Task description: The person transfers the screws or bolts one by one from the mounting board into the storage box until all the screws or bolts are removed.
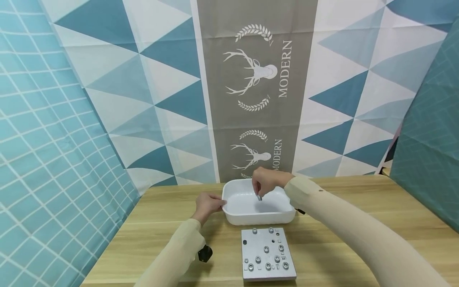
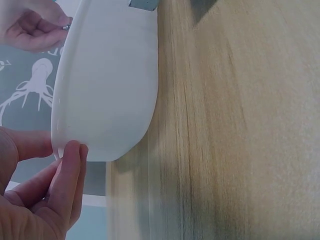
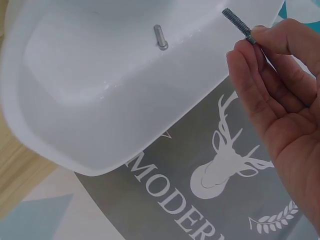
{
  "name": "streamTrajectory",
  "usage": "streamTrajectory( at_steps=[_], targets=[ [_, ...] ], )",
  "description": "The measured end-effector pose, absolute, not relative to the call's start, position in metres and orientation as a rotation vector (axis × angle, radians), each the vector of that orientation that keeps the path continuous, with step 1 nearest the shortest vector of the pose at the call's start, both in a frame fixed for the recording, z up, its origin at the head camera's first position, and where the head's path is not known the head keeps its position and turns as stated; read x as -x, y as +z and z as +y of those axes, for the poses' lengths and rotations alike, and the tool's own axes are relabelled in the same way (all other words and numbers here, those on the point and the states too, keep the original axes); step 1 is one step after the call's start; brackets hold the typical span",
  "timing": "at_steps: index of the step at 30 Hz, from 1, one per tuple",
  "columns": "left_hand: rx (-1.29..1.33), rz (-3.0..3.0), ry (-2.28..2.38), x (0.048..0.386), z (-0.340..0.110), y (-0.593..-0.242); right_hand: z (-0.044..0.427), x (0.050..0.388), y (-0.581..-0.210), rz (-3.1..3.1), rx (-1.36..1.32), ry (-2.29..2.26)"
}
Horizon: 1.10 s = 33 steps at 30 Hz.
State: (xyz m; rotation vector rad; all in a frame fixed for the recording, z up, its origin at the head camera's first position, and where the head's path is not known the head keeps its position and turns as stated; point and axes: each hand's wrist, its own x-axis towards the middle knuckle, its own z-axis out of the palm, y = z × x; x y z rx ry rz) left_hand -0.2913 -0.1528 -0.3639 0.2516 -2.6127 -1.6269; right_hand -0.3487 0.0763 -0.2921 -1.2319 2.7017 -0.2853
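Observation:
My left hand (image 1: 208,204) pinches the left rim of a white plastic tray (image 1: 259,219), thumb on one side of the wall and fingers on the other. Above the tray, my right hand (image 1: 268,181) holds a threaded metal bolt (image 3: 236,22) between thumb and fingertips, its threaded end sticking out. A second bolt (image 3: 160,37) lies on the tray's bottom in the right wrist view. In front of the tray sits a silver metal plate (image 1: 255,250), with several socket-head bolts standing in it and a few dark holes.
All of this stands on a wood-grain table (image 1: 161,235). A patterned cloth (image 1: 251,12) hangs behind it, with a tiled blue curtain (image 1: 46,119) on the left and a teal one (image 1: 426,131) on the right. A black device (image 1: 205,254) is at my left wrist.

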Motion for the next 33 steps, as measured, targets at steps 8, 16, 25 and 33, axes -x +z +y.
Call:
streamTrajectory(
  at_steps=[8,16,25,33],
  targets=[
    [-0.244,-2.561,-1.664,0.294,-0.152,-0.362,0.077,0.362,-0.294,2.748,1.191,-0.267],
    [-0.228,-2.538,-1.706,0.292,-0.144,-0.368,0.088,0.371,-0.305,2.793,1.085,-0.293],
    [-0.267,-2.560,-1.677,0.291,-0.147,-0.369,0.085,0.379,-0.310,2.807,1.084,-0.314],
    [-0.254,-2.555,-1.662,0.292,-0.152,-0.368,0.082,0.385,-0.310,2.852,1.082,-0.280]
  ],
)
